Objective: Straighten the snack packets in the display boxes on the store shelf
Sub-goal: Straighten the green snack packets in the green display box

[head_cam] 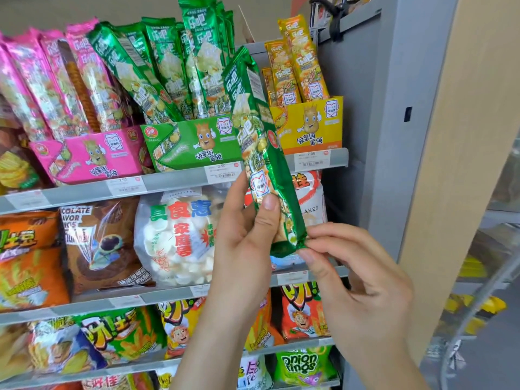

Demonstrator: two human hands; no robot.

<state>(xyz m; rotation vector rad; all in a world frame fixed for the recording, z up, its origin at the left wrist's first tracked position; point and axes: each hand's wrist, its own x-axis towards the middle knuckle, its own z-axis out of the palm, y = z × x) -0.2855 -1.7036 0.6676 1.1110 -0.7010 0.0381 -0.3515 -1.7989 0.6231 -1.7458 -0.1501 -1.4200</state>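
Two hands hold a long green snack packet (pixel 259 142) up in front of a store shelf (pixel 168 182).
The left hand (pixel 242 243) grips the packet's lower part, thumb on its front. The right hand (pixel 357 274) pinches its bottom seal. The packet is outside the boxes, top tilted left, overlapping the green display box (pixel 194 142) and the yellow display box (pixel 309 128). A pink display box (pixel 92 156) stands further left.

Long green packet (pixel 261 147) tilted before the green display box (pixel 194 142), apparently outside it.
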